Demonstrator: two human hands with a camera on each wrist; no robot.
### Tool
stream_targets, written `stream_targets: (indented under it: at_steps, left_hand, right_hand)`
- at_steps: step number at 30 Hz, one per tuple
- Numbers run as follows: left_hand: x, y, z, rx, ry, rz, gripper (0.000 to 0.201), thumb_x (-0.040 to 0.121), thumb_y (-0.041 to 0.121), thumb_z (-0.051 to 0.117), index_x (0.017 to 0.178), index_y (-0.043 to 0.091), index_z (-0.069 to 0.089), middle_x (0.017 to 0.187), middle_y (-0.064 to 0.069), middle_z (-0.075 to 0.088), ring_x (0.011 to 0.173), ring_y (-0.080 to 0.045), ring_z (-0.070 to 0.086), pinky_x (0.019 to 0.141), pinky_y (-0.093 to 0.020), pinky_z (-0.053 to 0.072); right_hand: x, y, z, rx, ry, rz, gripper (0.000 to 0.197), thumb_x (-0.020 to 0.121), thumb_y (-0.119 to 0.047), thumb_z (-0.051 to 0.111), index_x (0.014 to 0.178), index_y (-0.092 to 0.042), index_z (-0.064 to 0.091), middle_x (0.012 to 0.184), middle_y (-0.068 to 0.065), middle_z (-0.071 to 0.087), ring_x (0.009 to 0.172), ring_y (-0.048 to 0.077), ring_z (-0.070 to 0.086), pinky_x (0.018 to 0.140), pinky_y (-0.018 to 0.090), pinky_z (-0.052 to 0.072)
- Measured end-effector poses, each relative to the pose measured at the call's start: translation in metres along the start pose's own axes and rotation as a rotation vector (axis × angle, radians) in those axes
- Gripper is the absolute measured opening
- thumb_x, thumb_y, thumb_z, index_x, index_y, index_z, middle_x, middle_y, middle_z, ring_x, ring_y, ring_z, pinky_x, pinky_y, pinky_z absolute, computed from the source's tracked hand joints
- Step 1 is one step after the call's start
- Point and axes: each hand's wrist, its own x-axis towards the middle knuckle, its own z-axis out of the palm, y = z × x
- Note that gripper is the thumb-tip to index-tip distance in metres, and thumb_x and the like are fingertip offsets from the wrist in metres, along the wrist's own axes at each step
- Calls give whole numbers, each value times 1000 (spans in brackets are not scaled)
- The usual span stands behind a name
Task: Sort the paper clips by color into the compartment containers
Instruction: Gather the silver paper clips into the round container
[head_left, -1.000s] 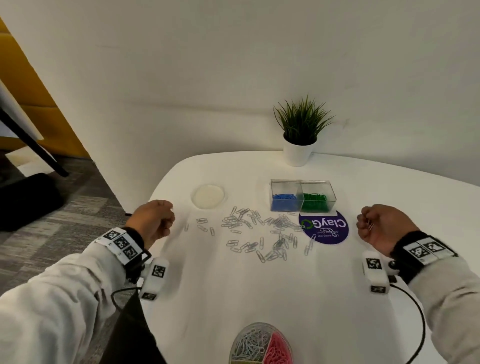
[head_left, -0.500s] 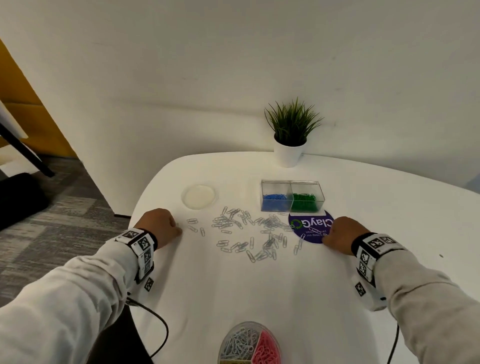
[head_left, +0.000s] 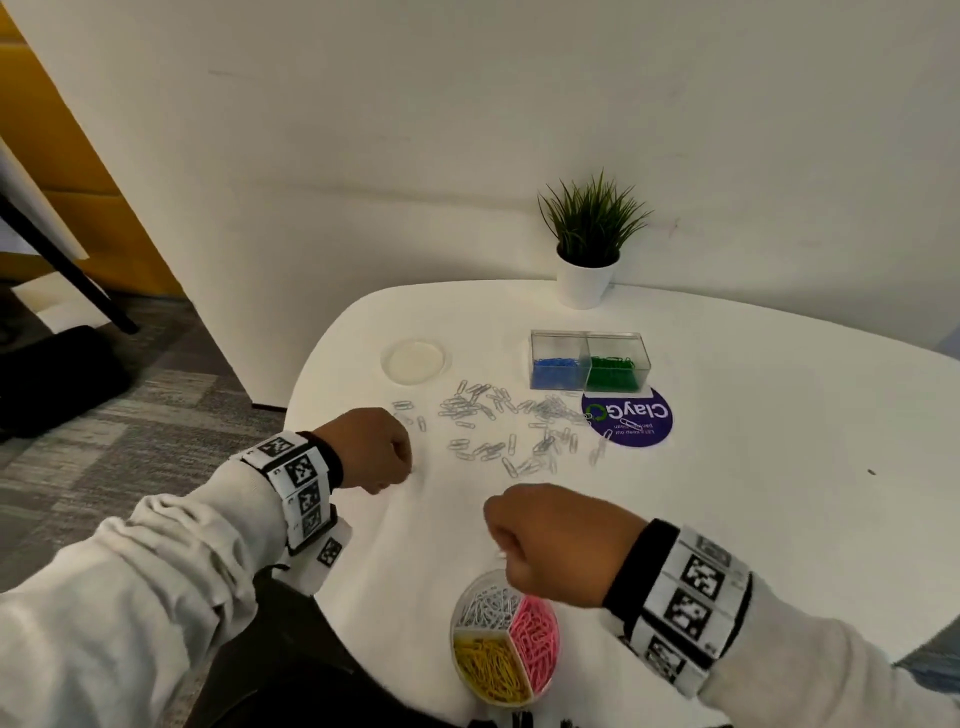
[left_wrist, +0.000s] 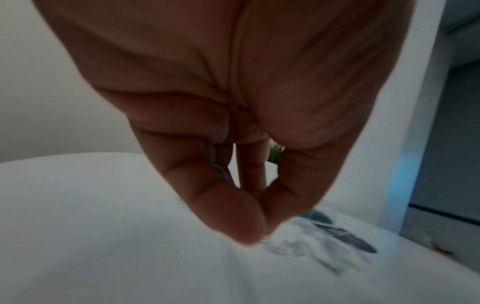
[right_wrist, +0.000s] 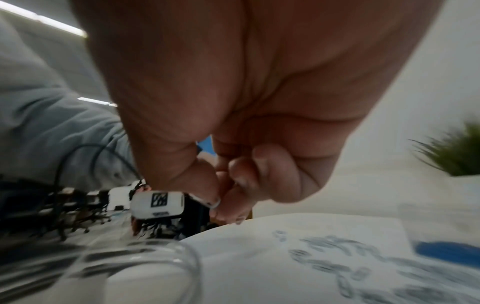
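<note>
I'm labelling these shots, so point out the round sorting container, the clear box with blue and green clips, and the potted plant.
round sorting container (head_left: 555, 656): head view, right rim.
clear box (head_left: 587, 344): head view, top of centre divider.
potted plant (head_left: 586, 283): head view, white pot.

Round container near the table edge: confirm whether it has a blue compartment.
No. In the head view the round container shows only white, pink and yellow sections; the blue clips sit in the rectangular clear box farther back.

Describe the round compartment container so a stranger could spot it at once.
Start at the white table and go to its near edge, just below the right hand. The round compartment container sits there: clear, split into white, pink and yellow wedges, unlike the rectangular blue-and-green box farther back.
</note>
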Motion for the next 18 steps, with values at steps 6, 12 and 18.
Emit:
stream_targets:
  at_steps: [6, 12, 18]
  left_hand:
    - [-56, 38, 6, -11, -103, 189, 8, 81, 21, 65, 84, 19, 73, 76, 0, 74, 64, -11, 70, 66, -27, 60]
    - [-80, 59, 17, 103, -143, 288, 10, 82, 20, 63, 87, 22, 72, 78, 6, 72, 66, -8, 69, 68, -27, 58]
    - [-90, 72, 41, 248, -112, 444, 16, 85, 21, 60, 94, 23, 73, 93, 9, 72, 86, -7, 63, 81, -26, 53]
  right_hand:
    - [-4, -4, 21, -19, -3, -87, 30, 90, -15, 52, 113, -25, 68, 114, -2, 64, 103, 18, 58, 88, 31, 47]
    - [-17, -6, 10, 185, 96, -53, 32, 94, -17, 58, 120, -33, 69, 112, -16, 69, 94, -7, 57, 79, -2, 37]
    - [-16, 24, 4, 270, 176, 124, 25, 91, -8, 57, 96, -29, 68, 89, -14, 70, 80, -4, 63, 74, 11, 47]
